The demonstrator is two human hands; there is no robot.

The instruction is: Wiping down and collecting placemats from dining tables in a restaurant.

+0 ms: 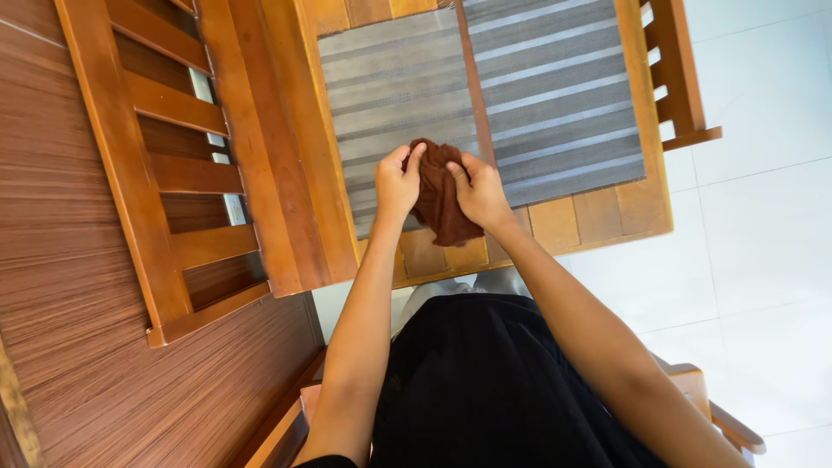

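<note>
Two hands meet over a wooden bench (607, 212) with grey striped cushions (485, 95) — the bench lies just beyond and beneath them. Between them hangs a brown cloth (440, 195), bunched. The left hand (396, 184) pinches its left edge, the right hand (478, 195) its right, both closed on it. The step looks like gathering the cloth; it calls for a firm two-handed grip.

No packages, labels, signs, screens visible.

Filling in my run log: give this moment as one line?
left hand: grips brown cloth | right hand: grips same cloth | cloth: bunched, above wooden bench with grey striped cushions
</note>
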